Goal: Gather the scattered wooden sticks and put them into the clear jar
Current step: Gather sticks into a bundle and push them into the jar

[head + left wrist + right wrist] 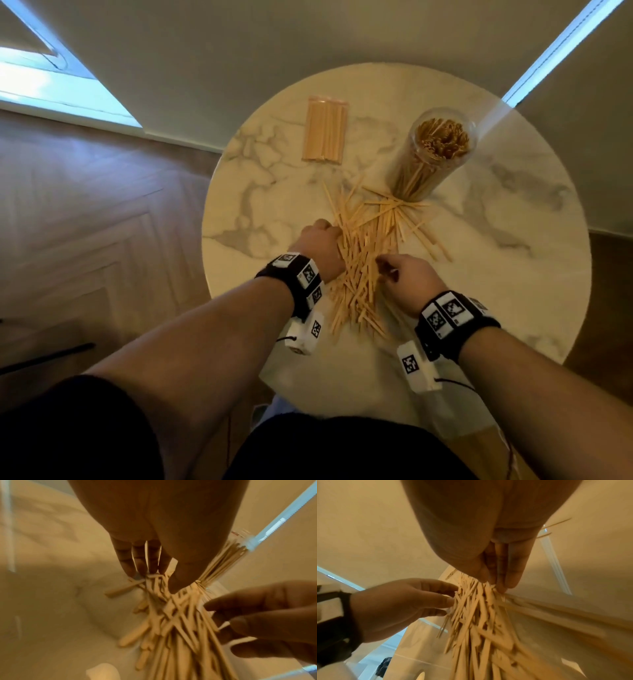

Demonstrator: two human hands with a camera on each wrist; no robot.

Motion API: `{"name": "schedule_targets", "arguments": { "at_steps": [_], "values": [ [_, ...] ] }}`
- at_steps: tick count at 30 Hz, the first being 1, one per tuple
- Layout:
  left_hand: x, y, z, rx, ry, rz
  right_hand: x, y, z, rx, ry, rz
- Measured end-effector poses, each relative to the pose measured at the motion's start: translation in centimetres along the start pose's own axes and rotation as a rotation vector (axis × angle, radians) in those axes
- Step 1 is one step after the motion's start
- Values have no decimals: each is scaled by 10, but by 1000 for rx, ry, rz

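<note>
Bare marble table [496, 281] right of sticks [363, 260]; jar [433, 154] just beyond.

Dim, warm light — wrist views motion-blurred.

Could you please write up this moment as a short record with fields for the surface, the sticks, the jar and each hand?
surface: round marble table
loose sticks: heaped between both hands, some fanned out toward the jar
jar: clear, upright, already holding many sticks
packet of sticks: lying flat, left of the jar
left hand: fingers touch the pile's left side
right hand: fingers touch the pile's right side
</note>
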State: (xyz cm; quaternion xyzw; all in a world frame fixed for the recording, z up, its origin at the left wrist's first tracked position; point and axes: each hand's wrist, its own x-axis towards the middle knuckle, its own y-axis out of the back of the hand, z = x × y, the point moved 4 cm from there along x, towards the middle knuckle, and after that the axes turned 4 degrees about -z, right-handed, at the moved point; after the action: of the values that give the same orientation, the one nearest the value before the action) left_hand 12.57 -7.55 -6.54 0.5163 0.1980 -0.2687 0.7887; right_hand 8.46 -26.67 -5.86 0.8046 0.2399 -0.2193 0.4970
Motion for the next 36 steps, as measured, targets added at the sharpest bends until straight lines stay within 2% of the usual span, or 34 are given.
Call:
{"name": "schedule_targets", "arguments": {
  "at_steps": [2,4,7,10,14,20,25,28,36],
  "values": [
    [-3,-4,-2,-49,-48,-2,1,0,-8,-52,65,-44],
    [-12,-3,-12,-164,-75,76,3,11,-15,-150,160,-9],
    [-29,-2,-38,-221,-44,195,13,26,-32,-530,338,39],
    [-40,-9,-56,-97,5,155,29,17,-49,-895,555,-17],
    [-45,-22,-55,-35,-46,96,46,-2,-61,-1121,737,-121],
    [-59,-31,-70,-209,-21,163,53,-4,-62,-1135,821,-79],
    [-72,-46,-83,-353,15,186,61,2,-69,-1143,735,-127],
    [-75,-53,-90,-476,31,224,60,8,-73,-1129,737,-105],
    [-74,-52,-91,-550,8,236,65,11,-67,-1078,712,-110]
  ]
}}
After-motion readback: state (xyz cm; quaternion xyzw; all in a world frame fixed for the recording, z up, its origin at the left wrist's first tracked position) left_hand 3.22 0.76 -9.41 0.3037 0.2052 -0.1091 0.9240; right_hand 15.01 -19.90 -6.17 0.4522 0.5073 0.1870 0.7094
